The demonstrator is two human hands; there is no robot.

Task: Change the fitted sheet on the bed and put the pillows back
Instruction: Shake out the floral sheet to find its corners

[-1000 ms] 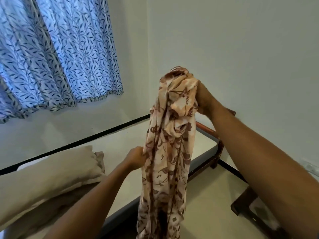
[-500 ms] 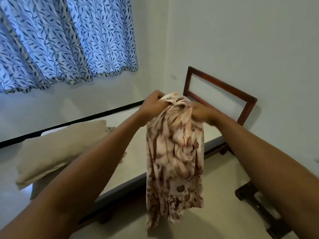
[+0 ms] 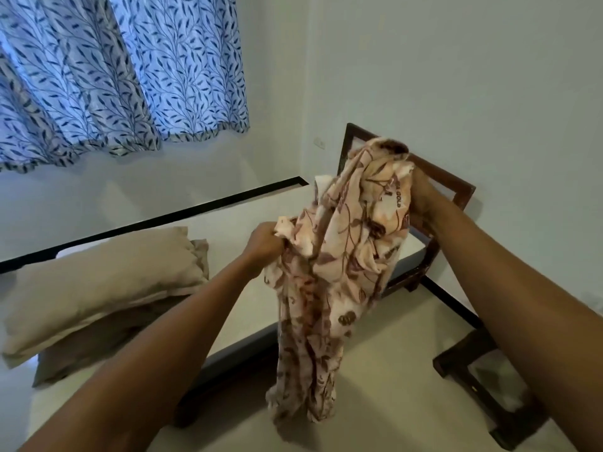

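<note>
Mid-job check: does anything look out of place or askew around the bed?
Two pillows lie stacked crookedly on the bare-looking mattress, in the way of the floral sheet, which hangs bunched, gripped by the left hand and right hand. Nothing looks damaged.

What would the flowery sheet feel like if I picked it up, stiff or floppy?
Probably very floppy: the flowery sheet hangs in soft folds below the left hand and right hand gripping it. Likely light for its size, since two bunched handfuls hold it all up. It would probably slump into a heap when set down, keeping no shape.
</note>
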